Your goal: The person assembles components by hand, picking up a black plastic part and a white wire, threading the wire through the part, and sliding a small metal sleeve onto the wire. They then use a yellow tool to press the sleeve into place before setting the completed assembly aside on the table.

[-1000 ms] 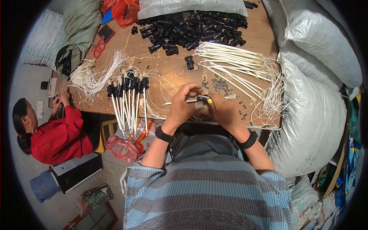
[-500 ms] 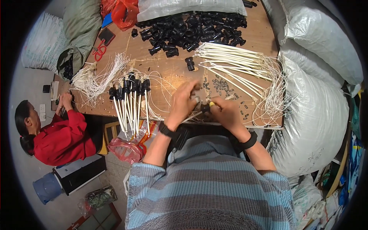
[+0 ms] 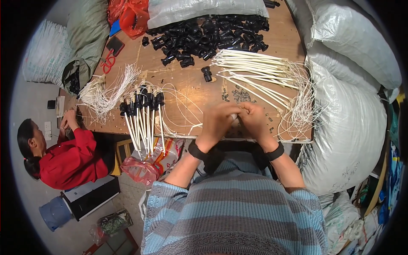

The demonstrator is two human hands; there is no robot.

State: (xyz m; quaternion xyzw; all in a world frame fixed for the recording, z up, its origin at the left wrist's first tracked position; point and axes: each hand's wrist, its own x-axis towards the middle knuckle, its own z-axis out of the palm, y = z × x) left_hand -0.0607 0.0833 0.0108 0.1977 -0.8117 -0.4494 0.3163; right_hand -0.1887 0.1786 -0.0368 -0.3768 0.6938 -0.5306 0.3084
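I have the left hand [image 3: 216,122] and right hand [image 3: 256,121] meeting, curled, by the table's [image 3: 180,78] near edge; I cannot tell what either grips. A pale bit [image 3: 234,116] shows between them, neither hand nearer, long axis unreadable; grey pieces [image 3: 241,95] lie just beyond.

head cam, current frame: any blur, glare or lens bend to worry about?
Head view: motion blur smears the left hand, and the small pale thing at its fingertips is too unclear to identify; head view: bright sheen on the stacked white sacks, mild glare on the brown table; head view: fisheye bows the table's edges and leaves the picture's corners black.
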